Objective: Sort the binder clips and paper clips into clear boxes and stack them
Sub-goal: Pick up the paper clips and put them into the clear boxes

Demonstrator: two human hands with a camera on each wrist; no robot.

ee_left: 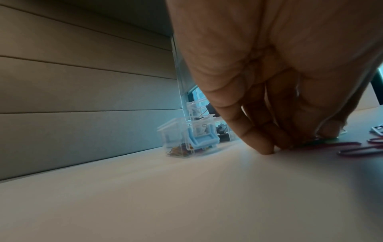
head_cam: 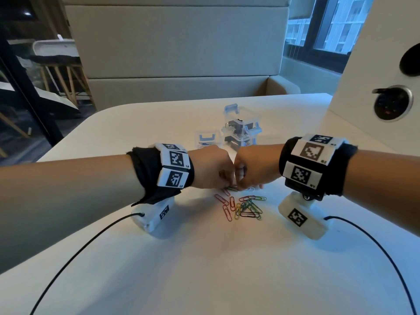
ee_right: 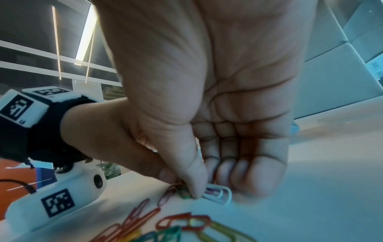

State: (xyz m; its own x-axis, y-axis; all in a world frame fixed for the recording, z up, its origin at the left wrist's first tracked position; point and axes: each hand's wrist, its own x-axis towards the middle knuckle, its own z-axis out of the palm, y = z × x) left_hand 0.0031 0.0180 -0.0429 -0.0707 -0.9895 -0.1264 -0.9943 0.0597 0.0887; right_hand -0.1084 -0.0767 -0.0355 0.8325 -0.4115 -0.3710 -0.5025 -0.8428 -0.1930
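Note:
Several coloured paper clips (head_cam: 241,206) lie loose on the white table (head_cam: 204,258) in front of me. Both hands meet over the far edge of that pile. My left hand (head_cam: 225,183) has its fingertips (ee_left: 267,147) down on the table and pinches clips against the thumb. My right hand (head_cam: 243,185) curls its fingers, and its thumb (ee_right: 194,185) pinches a green clip (ee_right: 184,194) beside a white clip (ee_right: 219,194). Behind the hands, an open clear box (ee_left: 180,142) holds paper clips. Next to it stands a stack of clear boxes (head_cam: 241,133) with dark binder clips inside.
A grey upholstered bench (head_cam: 177,53) runs along the table's far edge. A white panel with round sockets (head_cam: 393,103) stands at the right. Black cables (head_cam: 75,253) trail from both wrist cameras over the near table.

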